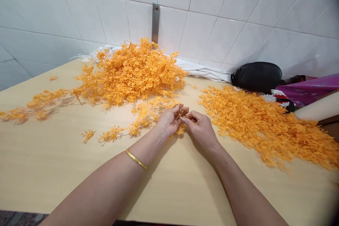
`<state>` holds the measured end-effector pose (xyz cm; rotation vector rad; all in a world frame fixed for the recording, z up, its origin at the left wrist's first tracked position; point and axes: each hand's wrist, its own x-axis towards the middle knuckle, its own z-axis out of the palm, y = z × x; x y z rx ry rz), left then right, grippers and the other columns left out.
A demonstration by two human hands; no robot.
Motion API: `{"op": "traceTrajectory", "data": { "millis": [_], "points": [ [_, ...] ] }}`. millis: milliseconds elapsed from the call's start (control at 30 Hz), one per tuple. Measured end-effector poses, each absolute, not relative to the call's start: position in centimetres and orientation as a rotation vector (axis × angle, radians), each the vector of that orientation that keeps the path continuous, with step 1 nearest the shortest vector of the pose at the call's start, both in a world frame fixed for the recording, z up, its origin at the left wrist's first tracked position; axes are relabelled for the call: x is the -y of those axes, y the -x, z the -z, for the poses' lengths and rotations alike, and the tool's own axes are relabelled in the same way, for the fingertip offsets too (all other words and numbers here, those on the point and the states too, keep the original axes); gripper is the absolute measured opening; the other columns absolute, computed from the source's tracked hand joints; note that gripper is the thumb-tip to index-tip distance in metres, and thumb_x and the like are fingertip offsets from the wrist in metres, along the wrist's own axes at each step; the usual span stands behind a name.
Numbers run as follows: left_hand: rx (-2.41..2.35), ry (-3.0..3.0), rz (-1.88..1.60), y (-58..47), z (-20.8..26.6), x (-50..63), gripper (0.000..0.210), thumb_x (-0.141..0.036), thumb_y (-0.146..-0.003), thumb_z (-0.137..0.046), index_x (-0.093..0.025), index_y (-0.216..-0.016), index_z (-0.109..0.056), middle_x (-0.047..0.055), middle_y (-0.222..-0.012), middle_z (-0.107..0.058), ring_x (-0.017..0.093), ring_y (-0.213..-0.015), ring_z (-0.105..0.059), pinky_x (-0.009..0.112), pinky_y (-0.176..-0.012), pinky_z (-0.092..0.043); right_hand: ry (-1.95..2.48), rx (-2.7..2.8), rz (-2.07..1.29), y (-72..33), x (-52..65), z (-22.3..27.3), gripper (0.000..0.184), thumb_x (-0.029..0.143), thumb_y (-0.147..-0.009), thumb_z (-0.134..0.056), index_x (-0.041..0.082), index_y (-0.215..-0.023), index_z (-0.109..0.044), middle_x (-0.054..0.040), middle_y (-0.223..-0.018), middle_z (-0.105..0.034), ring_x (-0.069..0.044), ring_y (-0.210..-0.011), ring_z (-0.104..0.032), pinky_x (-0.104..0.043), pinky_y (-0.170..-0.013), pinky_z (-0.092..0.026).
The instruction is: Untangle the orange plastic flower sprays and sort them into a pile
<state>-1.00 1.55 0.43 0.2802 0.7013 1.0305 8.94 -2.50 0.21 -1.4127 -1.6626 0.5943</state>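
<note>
My left hand (171, 120), palm partly up, has its fingers closed round an orange artificial flower stem (145, 113) whose branches spread out over the table to the left. My right hand (198, 125) meets it at the fingertips, thumb and forefinger pinched on a small orange sprig of the same stem. Some of the stem is hidden behind my hands. A loose orange floret (88, 135) lies to the left of the branch tips. Behind my hands rises a big heap of orange artificial flower stems (137, 72).
To the right spreads a wide pile of loose orange florets (259, 123). A black pouch (258, 76) and a purple cloth (309, 90) lie behind it. White cloth (203, 73) runs along the tiled wall (212, 31) at the back of the pale table (66, 169).
</note>
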Motion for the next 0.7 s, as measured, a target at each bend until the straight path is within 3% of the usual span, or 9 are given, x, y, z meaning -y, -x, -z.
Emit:
{"op": "traceTrajectory", "data": {
  "millis": [100,233,367,500,600,700],
  "points": [
    [-0.753,-0.253,-0.99,0.8,-0.2,-1.7,0.011,-0.011,-0.079,-0.042,-0.012,-0.074,-0.051,0.002,-0.054,-0.056,0.01,-0.051,-0.054,0.022,-0.055,-0.045,1.342,1.821,-0.581,-8.6,3.5,-1.5,0.021,0.024,-0.071,-0.054,0.016,-0.054,-0.045,0.0037,-0.052,-0.042,-0.008,-0.05,-0.035,-0.022,-0.047,-0.026],
    [-0.72,-0.265,-1.064,1.1,0.1,-2.0,0.009,-0.012,-0.079,-0.042,-0.013,-0.076,-0.05,0.003,-0.056,-0.058,0.011,-0.057,-0.058,0.023,-0.06,-0.046,1.016,1.931,-1.105,-8.4,5.0,-3.7,0.027,0.031,-0.073,-0.053,0.016,-0.053,-0.045,0.0031,-0.052,-0.04,-0.008,-0.049,-0.034,-0.022,-0.047,-0.027],
    [-0.63,-0.379,-0.996,1.4,0.1,-1.8,0.01,-0.009,-0.078,-0.042,-0.012,-0.082,-0.051,0.003,-0.055,-0.059,0.011,-0.056,-0.058,0.025,-0.064,-0.047,0.965,1.454,-1.089,-10.1,4.2,-4.0,0.021,0.033,-0.072,-0.055,0.017,-0.06,-0.049,0.0015,-0.061,-0.047,-0.007,-0.05,-0.038,-0.021,-0.046,-0.031],
    [-0.593,-0.525,-0.872,1.2,0.0,-1.0,0.01,-0.009,-0.074,-0.049,-0.011,-0.083,-0.053,0.005,-0.059,-0.062,0.014,-0.063,-0.06,0.028,-0.069,-0.046,1.089,0.938,-1.095,-12.8,2.1,-2.7,0.021,0.027,-0.06,-0.065,0.02,-0.071,-0.049,0.002,-0.068,-0.055,-0.004,-0.043,-0.037,-0.018,-0.039,-0.027],
    [-0.595,-0.605,-0.838,1.0,0.0,-0.5,0.009,-0.009,-0.073,-0.05,-0.01,-0.081,-0.054,0.006,-0.06,-0.062,0.014,-0.06,-0.06,0.027,-0.067,-0.046,1.143,0.893,-1.17,-13.1,1.5,-1.9,0.029,0.031,-0.057,-0.066,0.02,-0.079,-0.049,0.0064,-0.053,-0.048,-0.004,-0.038,-0.034,-0.016,-0.036,-0.025],
    [-0.587,-0.721,-0.811,0.9,-0.2,-0.1,0.005,-0.008,-0.072,-0.051,-0.009,-0.073,-0.056,0.007,-0.059,-0.062,0.013,-0.058,-0.059,0.025,-0.062,-0.046,1.163,0.974,-1.197,-12.2,1.6,-1.5,0.03,0.042,-0.062,-0.063,0.018,-0.073,-0.05,0.0103,-0.041,-0.032,-0.003,-0.033,-0.027,-0.016,-0.033,-0.019]
  ]
}}
